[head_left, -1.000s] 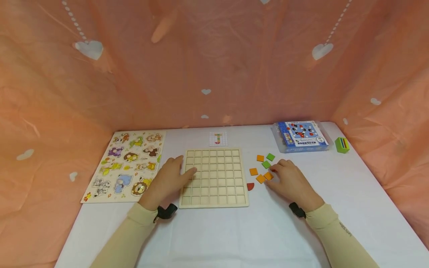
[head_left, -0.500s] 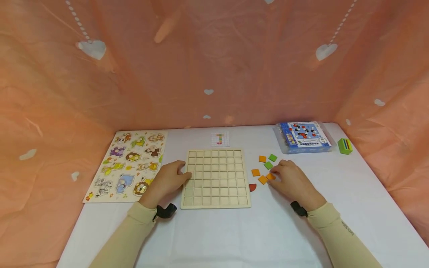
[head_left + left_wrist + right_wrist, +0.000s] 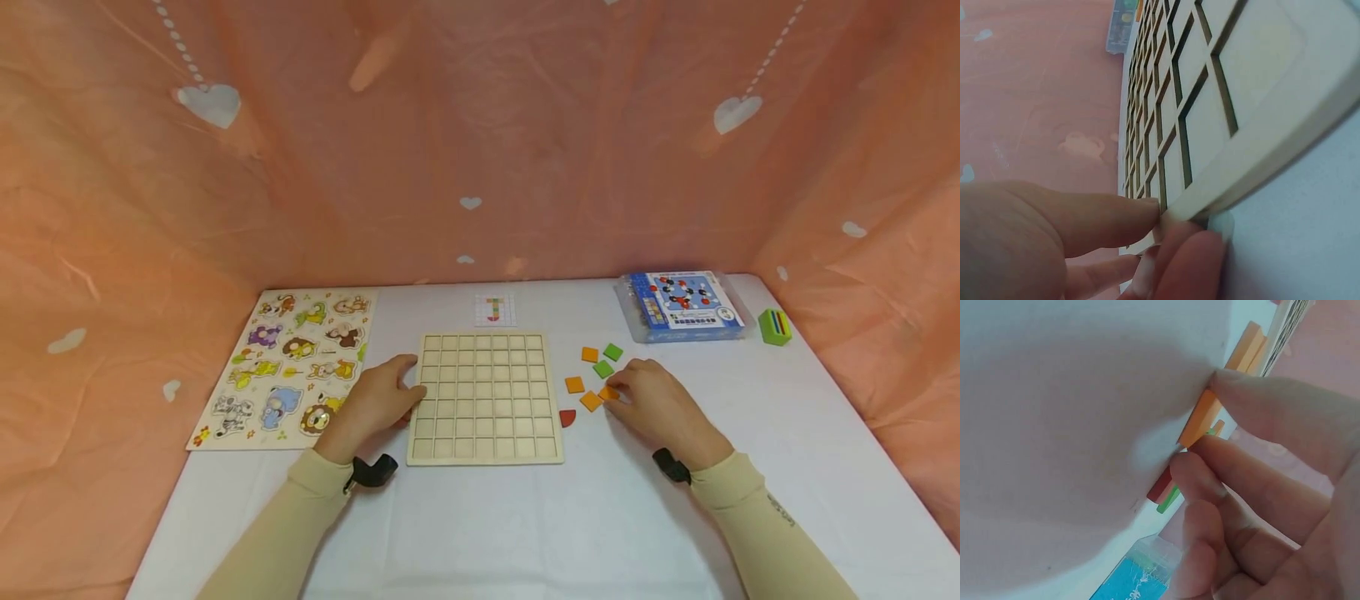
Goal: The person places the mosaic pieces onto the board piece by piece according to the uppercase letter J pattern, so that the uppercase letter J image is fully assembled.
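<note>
A pale wooden grid board (image 3: 486,392) lies flat on the white table. At its left edge, my left hand (image 3: 377,403) grips the rim: in the left wrist view the thumb (image 3: 1113,215) lies on top while curled fingers reach the side and underside. To the board's right, my right hand (image 3: 660,408) pinches an orange square tile (image 3: 1200,419) between thumb and fingertips. Around it lie other orange tiles (image 3: 591,402), green tiles (image 3: 603,369) and a red quarter-round piece (image 3: 567,418). A dark red piece (image 3: 1160,484) shows by the fingertips in the right wrist view.
Left of the board lies an animal puzzle board (image 3: 281,367). A small pattern card (image 3: 495,309) with a coloured J-like shape lies behind the grid. Back right are a plastic box (image 3: 686,304) with a molecule picture and a green block (image 3: 775,327). Peach curtains surround the table.
My left thumb has drawn back from over the grid onto its left rim, and the fingers have curled at the edge. The right fingertips have closed on the orange tile. The view shifts slightly.
</note>
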Motion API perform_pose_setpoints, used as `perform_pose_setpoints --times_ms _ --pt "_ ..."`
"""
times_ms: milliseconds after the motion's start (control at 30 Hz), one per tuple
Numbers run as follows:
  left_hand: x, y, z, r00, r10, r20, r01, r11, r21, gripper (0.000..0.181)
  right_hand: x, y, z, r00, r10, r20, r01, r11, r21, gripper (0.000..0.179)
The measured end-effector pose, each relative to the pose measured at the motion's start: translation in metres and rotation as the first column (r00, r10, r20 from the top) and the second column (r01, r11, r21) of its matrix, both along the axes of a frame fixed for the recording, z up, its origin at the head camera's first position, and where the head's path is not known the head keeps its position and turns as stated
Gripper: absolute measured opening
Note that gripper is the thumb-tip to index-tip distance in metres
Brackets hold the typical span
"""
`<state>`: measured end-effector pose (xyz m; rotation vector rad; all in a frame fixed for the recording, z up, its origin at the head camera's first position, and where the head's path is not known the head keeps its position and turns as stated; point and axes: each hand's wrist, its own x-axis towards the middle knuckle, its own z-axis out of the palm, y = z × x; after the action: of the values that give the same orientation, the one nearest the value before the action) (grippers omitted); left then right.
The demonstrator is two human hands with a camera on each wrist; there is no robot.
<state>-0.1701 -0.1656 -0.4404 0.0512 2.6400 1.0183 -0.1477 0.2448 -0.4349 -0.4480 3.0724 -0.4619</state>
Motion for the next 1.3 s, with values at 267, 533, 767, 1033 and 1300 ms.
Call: perform_pose_setpoints --times_ms 267,533,767,1033,1300 --pt "0.0 0.001 -0.001 0.999 0.025 0.033 -0.026 0.999 0.041 0.065 -0.002 0.001 0.002 1.0 0.006 0.018 -0.006 1.0 0.0 0.019" --pt "0.0 -0.003 0.0 0.997 0.018 0.079 -0.027 0.994 0.109 0.069 -0.004 0.002 0.002 1.0 0.003 0.026 -0.003 1.0 -0.022 0.017" --pt "-0.001 -0.004 -0.001 0.993 0.031 0.113 -0.046 0.989 0.141 0.071 -0.008 0.002 0.003 1.0 0.012 0.028 -0.01 0.999 -0.046 0.017" --pt "0.0 -0.007 0.001 0.992 0.049 0.116 -0.067 0.986 0.155 0.071 -0.032 -0.029 0.008 0.996 0.086 0.022 -0.083 0.993 -0.089 0.017" --pt "-0.002 -0.005 -0.003 0.989 0.057 0.133 -0.08 0.981 0.177 0.071 -0.057 -0.081 0.019 0.982 0.171 0.081 -0.162 0.981 -0.107 0.023"
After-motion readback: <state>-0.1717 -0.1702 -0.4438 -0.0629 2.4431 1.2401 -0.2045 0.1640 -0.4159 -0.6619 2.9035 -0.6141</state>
